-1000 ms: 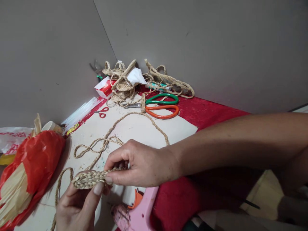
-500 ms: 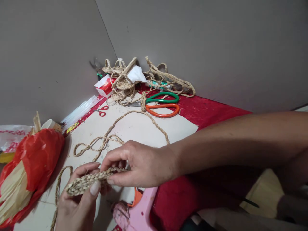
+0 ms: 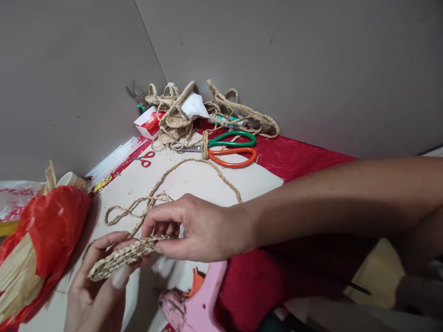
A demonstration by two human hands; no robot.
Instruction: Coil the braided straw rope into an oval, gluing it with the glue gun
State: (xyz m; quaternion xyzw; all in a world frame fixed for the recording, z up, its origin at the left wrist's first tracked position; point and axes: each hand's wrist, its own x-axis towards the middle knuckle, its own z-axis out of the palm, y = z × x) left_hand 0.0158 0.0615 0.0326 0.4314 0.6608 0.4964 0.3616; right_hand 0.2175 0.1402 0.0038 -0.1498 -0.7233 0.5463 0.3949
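Between my hands is a flat coil of braided straw cord [image 3: 119,259], held edge-on and tilted above the table. My left hand [image 3: 100,286] grips its left end, thumb on the near side and fingers behind. My right hand [image 3: 200,228] pinches the upper right end between thumb and fingers; part of the coil there is hidden. A loose length of braided cord [image 3: 169,175] lies looped on the white board [image 3: 256,177] behind my hands. Below my right hand lies a pink glue gun [image 3: 204,309] with an orange trigger [image 3: 194,282].
Large scissors [image 3: 232,150] with green and orange handles lie beyond my hands, near small red scissors [image 3: 147,159]. A heap of braided cord [image 3: 180,115] stands against the grey wall. Clear sticks [image 3: 112,159], a paper cup [image 3: 71,180] and a red plastic bag [image 3: 58,226] of straw are at left.
Both hands have shifted slightly left with the coil between them. My left thumb has slid toward the coil's lower edge. The items on the table stay where they were.
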